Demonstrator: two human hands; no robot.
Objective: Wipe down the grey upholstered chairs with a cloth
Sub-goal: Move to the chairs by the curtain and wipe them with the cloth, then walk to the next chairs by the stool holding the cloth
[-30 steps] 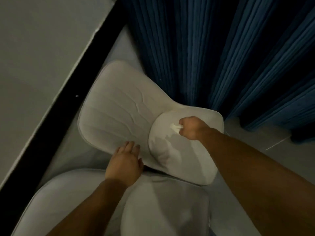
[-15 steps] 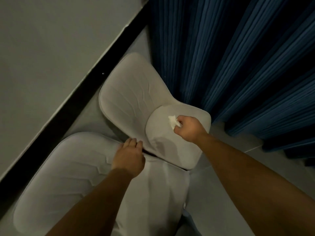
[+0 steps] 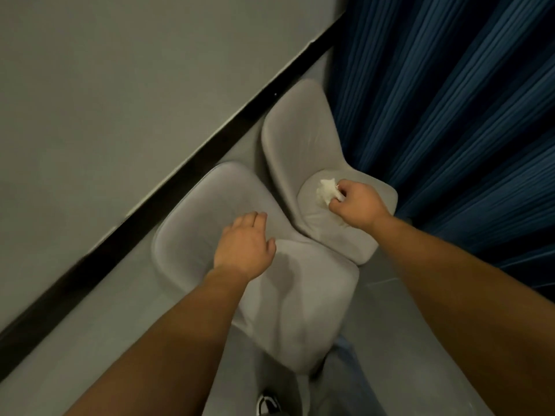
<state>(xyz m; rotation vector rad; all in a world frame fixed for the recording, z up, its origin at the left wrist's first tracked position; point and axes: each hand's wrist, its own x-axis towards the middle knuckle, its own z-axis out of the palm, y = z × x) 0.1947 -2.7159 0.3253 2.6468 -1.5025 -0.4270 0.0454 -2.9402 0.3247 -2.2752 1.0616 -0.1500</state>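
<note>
down in the corner between wall and curtain, two grey chairs are sitting side by side, edges touching. on the far chair (image 3: 295, 136), the one tucked against the blue curtain (image 3: 444, 109), the right hand (image 3: 357, 204) is hovering over the seat with its fingers curled tight, clamping a crumpled white cloth (image 3: 326, 190). the cloth is bunching out past the knuckles and lying against the seat cushion, close to where seat meets backrest. whether it is pressing hard or only brushing, i cannot tell.

over the near chair (image 3: 300, 310), the left hand (image 3: 244, 243) is spreading palm down, fingers straight and held together, thumb sticking out to the side. it is reaching across the dip between backrest and seat; whether it is touching the fabric is unclear.

around them, the curtain folds are crowding right up against the far chair's backrest and its right edge. a black skirting strip (image 3: 186, 172) is running diagonally along the foot of the pale wall (image 3: 120, 85), just beyond both backrests. pale floor (image 3: 390, 325) is showing beside the near chair, and a dark shoe (image 3: 267, 405) is peeking in at the bottom edge.
</note>
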